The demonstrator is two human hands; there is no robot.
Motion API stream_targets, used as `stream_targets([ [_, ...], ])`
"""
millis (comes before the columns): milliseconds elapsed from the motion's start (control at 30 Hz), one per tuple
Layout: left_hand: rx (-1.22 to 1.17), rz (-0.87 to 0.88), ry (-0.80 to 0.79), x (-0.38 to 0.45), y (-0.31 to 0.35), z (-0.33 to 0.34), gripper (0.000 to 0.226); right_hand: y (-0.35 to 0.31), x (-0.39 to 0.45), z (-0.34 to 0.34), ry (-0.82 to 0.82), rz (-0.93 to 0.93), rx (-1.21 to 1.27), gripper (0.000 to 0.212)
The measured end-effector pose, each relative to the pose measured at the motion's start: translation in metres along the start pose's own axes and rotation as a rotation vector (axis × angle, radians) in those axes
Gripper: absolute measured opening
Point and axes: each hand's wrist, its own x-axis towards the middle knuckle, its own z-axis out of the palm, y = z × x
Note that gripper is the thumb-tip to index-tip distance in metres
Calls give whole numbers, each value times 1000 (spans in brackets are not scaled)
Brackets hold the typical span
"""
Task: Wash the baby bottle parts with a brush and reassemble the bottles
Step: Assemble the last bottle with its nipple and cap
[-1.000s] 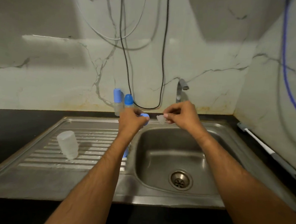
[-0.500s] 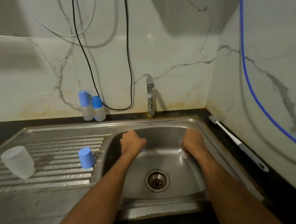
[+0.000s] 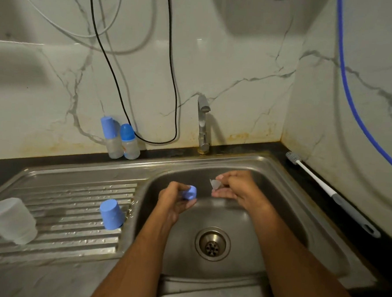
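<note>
While both hands hang over the basin of the sink [image 3: 287,177], each keeps its own part, likely so any drips fall into the bowl. The left hand [image 3: 175,201], at about ten o'clock from the drain [image 3: 212,244], has its fingers curled round a blue collar ring [image 3: 190,192]. The right hand [image 3: 236,185], at twelve o'clock from the drain, pinches a clear teat [image 3: 215,184] between thumb and fingertips; the two parts sit near each other but apart, probably ready to be pushed together.

On the draining board at nine o'clock, one blue cap [image 3: 111,214] and one clear bottle body [image 3: 11,219] stand mouth-down, seemingly to drain. Two assembled bottles [image 3: 121,139] with blue caps stand against the wall at eleven o'clock. One brush [image 3: 325,190] lies on the counter at two o'clock, untouched. One tap [image 3: 203,123] stands behind the basin; no water shows running.
</note>
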Motion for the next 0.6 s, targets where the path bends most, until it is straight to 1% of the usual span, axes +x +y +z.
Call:
stream_targets([
  [67, -137, -16, -22, 3, 4, 0, 35, 2, 3, 2, -41, 2, 83, 18],
  [133, -174, -8, -27, 7, 6, 1, 33, 2, 5, 2, -75, -23, 111, 17],
  [300, -85, -25, -16, 16, 1, 4, 32, 5, 8, -2, -101, -17, 160, 20],
  [467, -177, -46, -71, 13, -1, 5, 29, 11, 4, -1, -127, 17, 180, 27],
  [600, -146, -54, -104, 6, 0, 6, 33, 10, -3, 1, -124, 5, 165, 28],
])
